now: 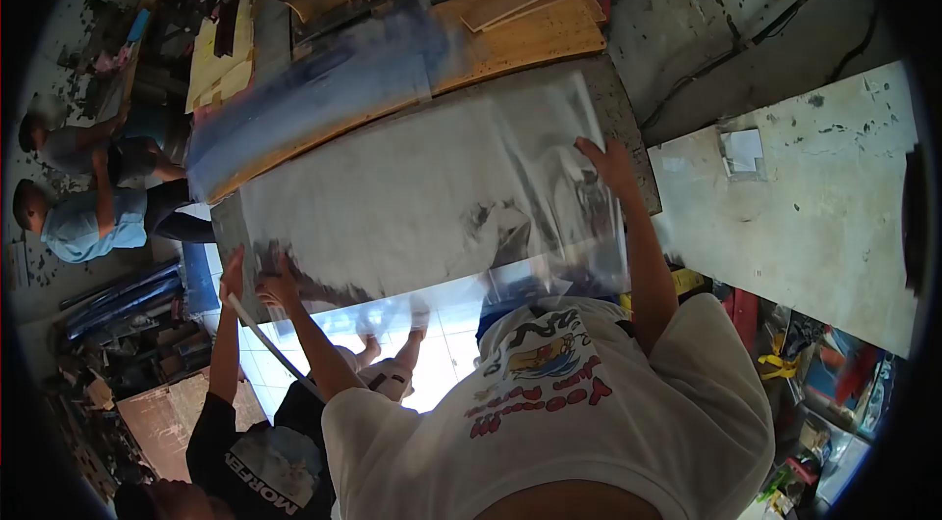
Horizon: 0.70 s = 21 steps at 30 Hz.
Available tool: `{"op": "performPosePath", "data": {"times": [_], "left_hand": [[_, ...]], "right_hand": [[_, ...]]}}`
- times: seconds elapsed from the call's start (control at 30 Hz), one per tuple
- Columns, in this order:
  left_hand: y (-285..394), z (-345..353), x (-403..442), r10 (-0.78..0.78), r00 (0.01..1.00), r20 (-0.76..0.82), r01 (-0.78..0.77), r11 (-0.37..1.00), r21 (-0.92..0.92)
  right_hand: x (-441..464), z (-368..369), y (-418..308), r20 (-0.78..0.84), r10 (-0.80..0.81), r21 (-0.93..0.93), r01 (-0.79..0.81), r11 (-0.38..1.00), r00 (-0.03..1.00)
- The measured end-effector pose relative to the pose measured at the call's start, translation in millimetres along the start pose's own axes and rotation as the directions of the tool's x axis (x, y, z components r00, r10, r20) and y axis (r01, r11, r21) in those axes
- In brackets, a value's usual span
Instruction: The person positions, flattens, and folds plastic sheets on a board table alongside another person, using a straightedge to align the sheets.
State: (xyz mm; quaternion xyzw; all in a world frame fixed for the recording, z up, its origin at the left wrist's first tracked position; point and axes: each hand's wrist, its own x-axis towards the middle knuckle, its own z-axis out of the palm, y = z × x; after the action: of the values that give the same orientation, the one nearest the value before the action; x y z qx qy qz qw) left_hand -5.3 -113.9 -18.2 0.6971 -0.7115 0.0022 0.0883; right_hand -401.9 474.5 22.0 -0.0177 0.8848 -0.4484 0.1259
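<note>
A large sheet of clear, glossy plastic is spread over a grey tabletop, its near edge hanging past the table. My left hand holds the sheet near its left end, partly blurred against the reflections. At the opposite end my right hand grips the sheet's right edge, where the plastic is creased. Just left of my left hand is a co-worker's hand, close to the sheet's left corner and a pale strip.
Beyond the sheet lie a blurred blue film and a wooden board. A pale panel stands to the right. A co-worker in a black shirt is close on my left; two people are farther left. Clutter fills the lower right.
</note>
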Motion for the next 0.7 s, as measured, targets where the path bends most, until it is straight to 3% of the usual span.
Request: {"op": "performPosePath", "data": {"times": [0.07, 0.13, 0.17, 0.23, 0.27, 0.37, 0.4, 0.5, 0.63, 0.67, 0.7], "left_hand": [[4.3, -0.2, 1.0, -0.003, 0.999, -0.038, 0.003, 1.0, -0.008], [10.5, 2.2, -8.4, 0.024, 0.991, -0.13, -0.027, 0.999, -0.019], [20.0, -3.2, -14.4, 0.082, 0.993, -0.09, -0.085, 0.996, -0.029], [38.3, -12.2, -32.2, 0.201, 0.98, -0.005, -0.201, 0.978, -0.058], [43.9, -7.8, -41.8, 0.283, 0.95, -0.131, -0.301, 0.942, -0.147], [52.2, -12.4, -49.3, 0.422, 0.907, 0.003, -0.408, 0.878, -0.249], [53.2, -16.4, -49.0, 0.443, 0.897, -0.002, -0.426, 0.862, -0.274], [50.8, -25.6, -40.2, 0.487, 0.873, -0.033, -0.473, 0.825, -0.309], [47.5, -24.2, -34.1, 0.492, 0.869, -0.046, -0.482, 0.824, -0.298], [49.1, -25.6, -33.8, 0.491, 0.87, -0.04, -0.479, 0.824, -0.302], [50.7, -26.9, -33.3, 0.5, 0.865, -0.038, -0.489, 0.823, -0.29]], "right_hand": [[14.8, -11.2, -7.6, -0.067, 0.06, -0.182, -0.071, 0.981, 0.996], [35.5, -30.0, -6.2, -0.074, 0.004, -0.106, -0.012, 0.994, 0.997], [47.9, -42.8, -6.0, -0.084, -0.027, -0.066, 0.021, 0.998, 0.996], [71.4, -73.3, -5.2, 0.038, 0.1, -0.149, -0.094, 0.984, 0.994], [78.5, -88.7, -1.2, 0.095, 0.167, -0.198, -0.146, 0.969, 0.981], [93.1, -107.9, 39.3, 0.208, 0.325, 0.243, -0.37, 0.896, 0.923], [93.0, -116.9, 52.3, 0.39, 0.304, 0.387, -0.454, 0.802, 0.869], [87.8, -117.0, 77.8, 0.508, 0.227, 0.434, -0.474, 0.766, 0.831], [73.2, -106.3, 63.0, 0.275, 0.254, 0.25, -0.324, 0.912, 0.927], [70.4, -99.4, 63.2, 0.18, 0.226, 0.296, -0.272, 0.915, 0.957], [70.5, -96.9, 61.9, 0.146, 0.183, 0.188, -0.209, 0.96, 0.972]]}}
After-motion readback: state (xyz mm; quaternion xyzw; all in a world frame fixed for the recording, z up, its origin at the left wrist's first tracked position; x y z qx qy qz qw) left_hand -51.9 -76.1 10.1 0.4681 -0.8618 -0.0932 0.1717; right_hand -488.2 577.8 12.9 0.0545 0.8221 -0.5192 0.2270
